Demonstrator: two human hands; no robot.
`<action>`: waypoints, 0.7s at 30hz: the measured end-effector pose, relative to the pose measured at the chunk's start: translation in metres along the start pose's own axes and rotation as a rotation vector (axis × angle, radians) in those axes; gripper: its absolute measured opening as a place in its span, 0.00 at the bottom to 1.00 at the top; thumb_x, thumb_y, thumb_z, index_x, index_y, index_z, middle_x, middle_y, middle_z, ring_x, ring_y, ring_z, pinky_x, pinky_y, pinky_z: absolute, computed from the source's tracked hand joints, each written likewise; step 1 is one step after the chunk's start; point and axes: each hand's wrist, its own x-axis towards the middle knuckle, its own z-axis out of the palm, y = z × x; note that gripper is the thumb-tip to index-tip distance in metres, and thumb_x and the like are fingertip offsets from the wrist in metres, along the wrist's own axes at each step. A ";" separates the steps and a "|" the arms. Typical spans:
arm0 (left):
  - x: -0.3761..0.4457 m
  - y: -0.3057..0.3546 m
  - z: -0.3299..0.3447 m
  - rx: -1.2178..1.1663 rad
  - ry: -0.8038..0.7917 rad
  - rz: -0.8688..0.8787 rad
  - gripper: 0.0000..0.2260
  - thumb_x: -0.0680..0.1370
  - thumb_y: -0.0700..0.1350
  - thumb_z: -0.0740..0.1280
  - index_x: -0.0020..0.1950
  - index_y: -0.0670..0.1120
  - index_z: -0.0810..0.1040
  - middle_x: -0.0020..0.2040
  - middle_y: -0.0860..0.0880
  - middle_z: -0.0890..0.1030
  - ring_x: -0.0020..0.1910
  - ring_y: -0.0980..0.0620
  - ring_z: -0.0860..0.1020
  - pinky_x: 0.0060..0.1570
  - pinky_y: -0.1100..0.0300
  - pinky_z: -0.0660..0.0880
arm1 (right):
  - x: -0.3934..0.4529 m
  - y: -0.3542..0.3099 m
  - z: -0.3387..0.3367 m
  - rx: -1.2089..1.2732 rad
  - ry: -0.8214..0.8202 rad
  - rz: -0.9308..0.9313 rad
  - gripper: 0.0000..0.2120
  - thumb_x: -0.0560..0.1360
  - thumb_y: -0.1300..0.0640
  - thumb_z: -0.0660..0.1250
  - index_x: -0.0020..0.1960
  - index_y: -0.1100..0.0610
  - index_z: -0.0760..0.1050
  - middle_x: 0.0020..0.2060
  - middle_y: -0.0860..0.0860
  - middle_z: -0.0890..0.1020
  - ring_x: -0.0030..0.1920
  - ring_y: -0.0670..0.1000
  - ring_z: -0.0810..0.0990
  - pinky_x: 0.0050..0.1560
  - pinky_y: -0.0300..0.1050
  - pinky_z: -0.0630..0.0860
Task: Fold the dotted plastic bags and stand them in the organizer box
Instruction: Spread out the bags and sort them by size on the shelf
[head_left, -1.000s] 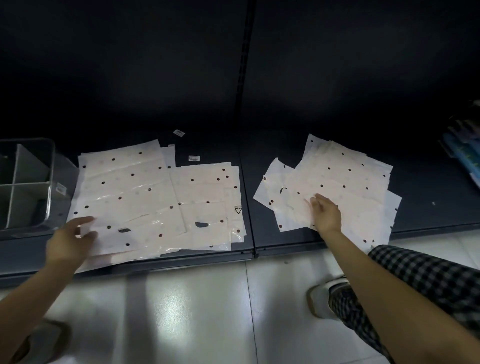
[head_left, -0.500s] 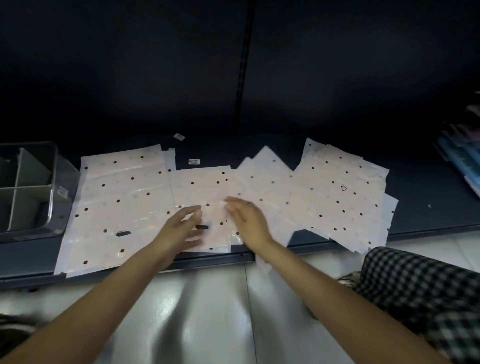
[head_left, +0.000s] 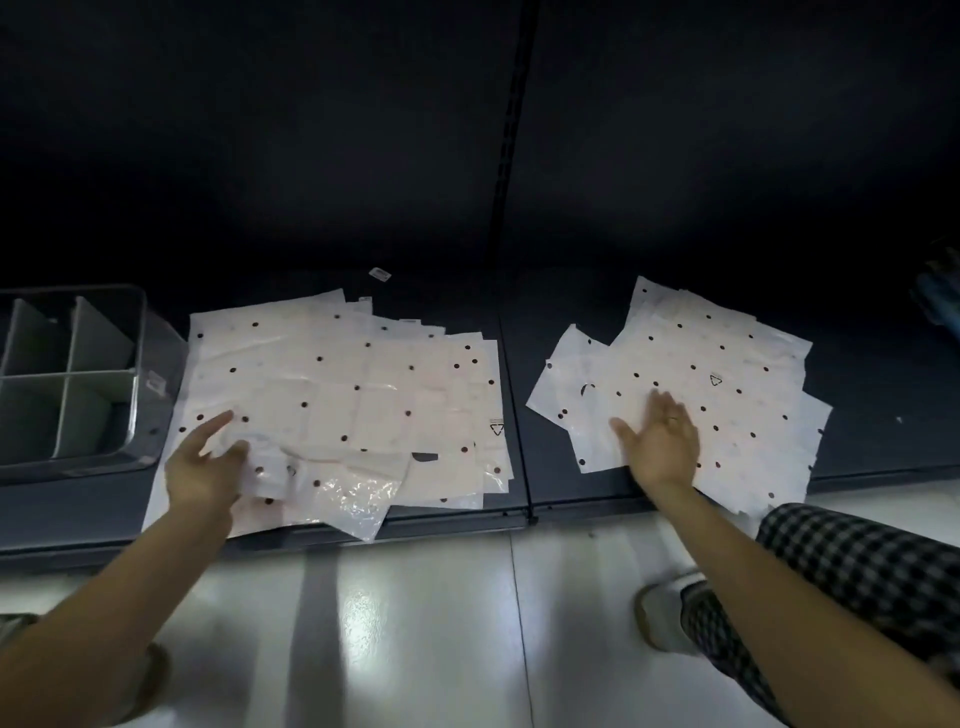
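Left hand (head_left: 205, 470) pinches near-left corner of left heap of white dotted plastic bags (head_left: 337, 405) on dark shelf (head_left: 519, 332); right hand (head_left: 662, 441) flat, fingers straight, on right heap (head_left: 691, 384). Grey divided organizer box (head_left: 67, 374) far left, nearer left hand.

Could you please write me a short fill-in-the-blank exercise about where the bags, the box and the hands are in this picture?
1. The dotted bags lie in ____ separate piles on the dark shelf.
2. The organizer box stands at the ____ end of the shelf, and no bags show in its compartments.
3. The right hand lies flat, fingers straight, on the ____ pile.
4. The left hand pinches a bag at the near edge of the ____ pile.

Missing words: two; left; right; left
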 end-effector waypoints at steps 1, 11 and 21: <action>0.007 -0.005 -0.011 0.020 0.040 -0.005 0.16 0.79 0.36 0.63 0.64 0.49 0.77 0.49 0.44 0.74 0.31 0.51 0.72 0.17 0.72 0.65 | 0.000 0.015 0.001 -0.012 0.025 0.030 0.28 0.80 0.46 0.56 0.75 0.60 0.56 0.75 0.56 0.58 0.75 0.56 0.54 0.74 0.53 0.53; -0.010 -0.007 -0.004 0.668 0.141 0.481 0.14 0.76 0.42 0.69 0.61 0.42 0.78 0.65 0.36 0.68 0.64 0.33 0.65 0.62 0.39 0.65 | -0.006 -0.007 -0.005 0.223 0.300 0.008 0.14 0.80 0.57 0.60 0.56 0.63 0.79 0.49 0.64 0.82 0.51 0.63 0.78 0.44 0.49 0.71; -0.060 0.006 0.060 0.941 -0.164 0.771 0.10 0.77 0.47 0.67 0.58 0.48 0.80 0.64 0.45 0.77 0.69 0.43 0.69 0.72 0.45 0.46 | -0.013 -0.053 0.008 0.614 0.128 0.001 0.17 0.76 0.60 0.64 0.30 0.56 0.66 0.26 0.51 0.65 0.32 0.52 0.63 0.31 0.44 0.60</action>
